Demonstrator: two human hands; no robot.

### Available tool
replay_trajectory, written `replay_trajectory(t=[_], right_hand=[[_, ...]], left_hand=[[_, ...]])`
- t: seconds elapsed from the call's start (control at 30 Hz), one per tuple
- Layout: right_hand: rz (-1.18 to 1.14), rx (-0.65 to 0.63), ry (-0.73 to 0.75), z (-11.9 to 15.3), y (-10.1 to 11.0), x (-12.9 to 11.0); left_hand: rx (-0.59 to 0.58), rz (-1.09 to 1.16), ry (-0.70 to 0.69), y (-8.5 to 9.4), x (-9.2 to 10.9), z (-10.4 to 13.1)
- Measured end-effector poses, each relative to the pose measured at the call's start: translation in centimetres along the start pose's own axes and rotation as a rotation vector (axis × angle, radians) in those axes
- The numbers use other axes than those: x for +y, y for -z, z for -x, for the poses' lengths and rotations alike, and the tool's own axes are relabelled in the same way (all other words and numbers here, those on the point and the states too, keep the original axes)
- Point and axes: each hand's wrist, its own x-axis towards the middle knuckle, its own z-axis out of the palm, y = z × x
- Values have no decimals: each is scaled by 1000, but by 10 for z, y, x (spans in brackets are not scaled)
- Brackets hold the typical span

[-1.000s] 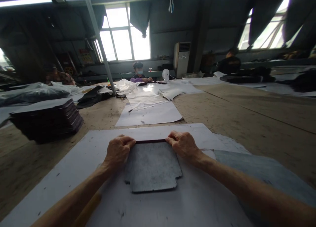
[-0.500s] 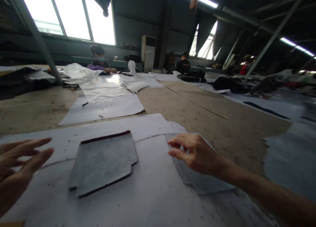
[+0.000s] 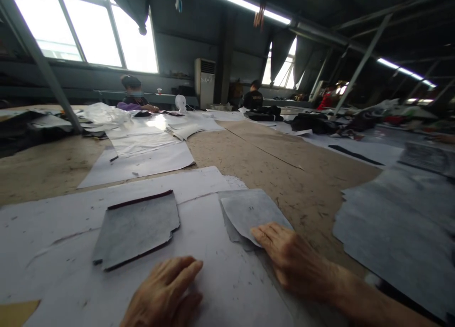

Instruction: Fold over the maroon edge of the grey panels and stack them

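My right hand (image 3: 284, 251) pinches the near edge of a grey-blue sheet (image 3: 254, 208) at centre right and lifts that edge off a similar grey piece beneath. My left hand (image 3: 167, 289) hovers at the bottom centre over the white paper (image 3: 213, 279), its fingers apart and nothing in them. Beyond it to the left lies a stack of grey pieces (image 3: 140, 230), with a dark red strip (image 3: 140, 200) along its far edge and a notch at its right side.
Large grey-blue sheets (image 3: 401, 222) lie at the right. White sheets (image 3: 142, 163) and dark cloth (image 3: 314, 123) lie farther back. A yellowish piece (image 3: 17, 313) is at the lower left. A seated person (image 3: 133, 97) is across the table (image 3: 227, 147).
My left hand has moved right from the left edge. My right hand has come down and taken the grey sheet's edge, which is now lifted. The view has shifted right.
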Motion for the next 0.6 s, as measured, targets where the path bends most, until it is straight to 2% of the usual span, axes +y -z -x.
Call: replay_trajectory(t=[0.17,0.27,0.33,0.5,0.6], right_hand=[[-58,223,-217,-5,-14,-7],[-112,296,-273,-5,-17,-3],[-157,321,-307,-3,-18,-2],[-309,301,-365,-2,-20,-7],[-484,291,-517,-6,-16,9]], left_hand=[[-110,45,-90,-17,18,-36],[-254,110,5,-35,19,-60],[-308,117,86,-47,14,-76],[-276,55,185,-69,-7,-100],[-262,13,235,-76,-13,-100]])
